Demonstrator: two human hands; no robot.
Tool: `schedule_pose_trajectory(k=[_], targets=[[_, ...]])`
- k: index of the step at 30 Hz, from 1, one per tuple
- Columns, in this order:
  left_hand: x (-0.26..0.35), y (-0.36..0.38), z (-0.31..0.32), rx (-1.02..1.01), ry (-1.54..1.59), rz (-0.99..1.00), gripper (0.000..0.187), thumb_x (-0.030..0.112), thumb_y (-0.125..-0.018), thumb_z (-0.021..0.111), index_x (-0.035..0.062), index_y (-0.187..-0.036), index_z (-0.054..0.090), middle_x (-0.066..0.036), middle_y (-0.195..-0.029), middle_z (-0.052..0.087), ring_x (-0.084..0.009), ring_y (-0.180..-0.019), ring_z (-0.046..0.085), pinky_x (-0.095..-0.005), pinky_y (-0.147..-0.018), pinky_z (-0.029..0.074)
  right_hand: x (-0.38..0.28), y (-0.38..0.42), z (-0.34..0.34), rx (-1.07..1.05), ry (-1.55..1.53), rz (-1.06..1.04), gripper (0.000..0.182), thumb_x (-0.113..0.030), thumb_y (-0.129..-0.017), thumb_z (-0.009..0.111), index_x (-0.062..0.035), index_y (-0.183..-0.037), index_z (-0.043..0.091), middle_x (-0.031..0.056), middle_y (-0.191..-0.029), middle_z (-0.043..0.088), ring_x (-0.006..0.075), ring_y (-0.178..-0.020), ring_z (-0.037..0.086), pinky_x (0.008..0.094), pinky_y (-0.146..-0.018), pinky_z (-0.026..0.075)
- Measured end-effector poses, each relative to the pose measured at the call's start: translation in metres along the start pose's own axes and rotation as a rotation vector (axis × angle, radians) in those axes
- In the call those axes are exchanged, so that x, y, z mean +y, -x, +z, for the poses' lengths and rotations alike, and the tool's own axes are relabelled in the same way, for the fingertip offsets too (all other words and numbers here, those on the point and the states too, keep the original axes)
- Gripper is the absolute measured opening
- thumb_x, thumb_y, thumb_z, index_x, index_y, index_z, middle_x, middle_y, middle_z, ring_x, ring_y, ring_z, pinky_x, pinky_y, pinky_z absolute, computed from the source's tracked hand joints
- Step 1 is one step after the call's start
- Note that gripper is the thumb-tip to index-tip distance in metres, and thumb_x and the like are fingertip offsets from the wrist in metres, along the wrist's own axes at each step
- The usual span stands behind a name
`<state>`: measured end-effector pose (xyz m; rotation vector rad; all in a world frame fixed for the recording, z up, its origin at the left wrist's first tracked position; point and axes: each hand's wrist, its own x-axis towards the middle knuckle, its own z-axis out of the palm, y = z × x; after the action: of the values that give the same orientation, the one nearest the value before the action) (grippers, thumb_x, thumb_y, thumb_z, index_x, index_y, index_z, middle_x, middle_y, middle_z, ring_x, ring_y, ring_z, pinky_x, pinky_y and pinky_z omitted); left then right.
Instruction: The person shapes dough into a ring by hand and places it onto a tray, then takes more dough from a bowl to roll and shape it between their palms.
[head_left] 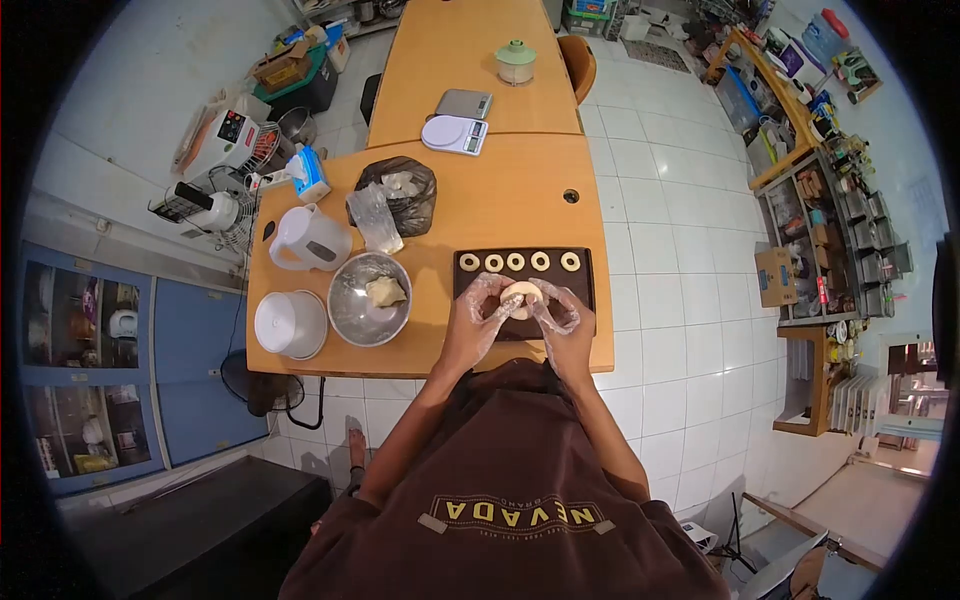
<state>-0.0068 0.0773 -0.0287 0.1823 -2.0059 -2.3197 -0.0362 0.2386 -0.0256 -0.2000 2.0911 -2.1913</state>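
Between my two hands is a pale dough ring (522,289), held above a dark baking tray (582,286). My left hand (478,312), dusted with flour, pinches the ring's left side. Curled around its right side are the floury fingers of my right hand (564,314). Along the tray's far edge lie several dough rings (515,261) in a row. To the left of the tray stands a metal bowl (345,318) holding a lump of dough (386,291). My fingers and palms hide part of the tray's near side.
A white tub (290,325) and a white electric kettle (312,238) stand at the table's left. Behind the bowl are a clear plastic bag (375,215) and a black plastic bag (415,210). Farther back sit a white scale (452,134), a grey scale (464,104) and a green-lidded container (516,65).
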Motion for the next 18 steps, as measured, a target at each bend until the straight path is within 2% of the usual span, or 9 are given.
schedule_pose_trajectory(k=[3, 6, 9, 12, 18], targets=[[0.003, 0.001, 0.003, 0.045, -0.077, 0.006, 0.018, 0.001, -0.101, 0.063, 0.0000, -0.119, 0.061, -0.007, -0.112, 0.067, -0.0130, -0.103, 0.064, -0.0301, -0.097, 0.051, 0.000, 0.000, 0.002, -0.006, -0.019, 0.001, 0.031, -0.006, -0.095, 0.074, 0.0049, -0.124, 0.069, 0.0085, -0.103, 0.071, 0.0125, -0.096, 0.065, 0.0283, -0.086, 0.054], [-0.006, -0.001, 0.006, 0.080, 0.087, 0.038, 0.018, 0.002, -0.101, 0.064, 0.0010, -0.119, 0.062, -0.007, -0.111, 0.068, -0.0135, -0.103, 0.065, -0.0319, -0.097, 0.052, -0.001, 0.000, 0.004, -0.064, -0.018, -0.007, 0.031, -0.006, -0.096, 0.074, 0.0048, -0.124, 0.069, 0.0084, -0.103, 0.071, 0.0119, -0.095, 0.065, 0.0276, -0.085, 0.054], [-0.004, 0.001, 0.002, 0.091, 0.415, -0.149, 0.019, 0.007, -0.101, 0.065, 0.0017, -0.119, 0.060, -0.006, -0.108, 0.069, -0.0134, -0.102, 0.066, -0.0284, -0.093, 0.053, 0.001, -0.003, 0.000, -0.119, 0.021, 0.000, 0.030, -0.005, -0.097, 0.071, 0.0049, -0.125, 0.066, 0.0071, -0.101, 0.071, 0.0114, -0.093, 0.066, 0.0274, -0.085, 0.054], [-0.010, 0.003, -0.004, 0.044, 0.480, -0.128, 0.022, 0.009, -0.101, 0.065, 0.0008, -0.121, 0.060, -0.007, -0.109, 0.069, -0.0145, -0.103, 0.067, -0.0292, -0.093, 0.054, -0.003, -0.004, 0.003, -0.087, -0.123, 0.031, 0.029, -0.003, -0.098, 0.069, 0.0048, -0.126, 0.063, 0.0057, -0.099, 0.070, 0.0109, -0.092, 0.066, 0.0270, -0.085, 0.053], [-0.011, 0.005, -0.004, 0.000, 0.180, -0.167, 0.020, 0.011, -0.102, 0.066, -0.0026, -0.117, 0.063, -0.007, -0.109, 0.070, -0.0124, -0.101, 0.065, -0.0284, -0.093, 0.053, 0.006, -0.003, 0.003, -0.070, -0.128, 0.024, 0.032, -0.001, -0.097, 0.070, 0.0041, -0.127, 0.061, 0.0045, -0.098, 0.068, 0.0093, -0.090, 0.064, 0.0256, -0.082, 0.053]])
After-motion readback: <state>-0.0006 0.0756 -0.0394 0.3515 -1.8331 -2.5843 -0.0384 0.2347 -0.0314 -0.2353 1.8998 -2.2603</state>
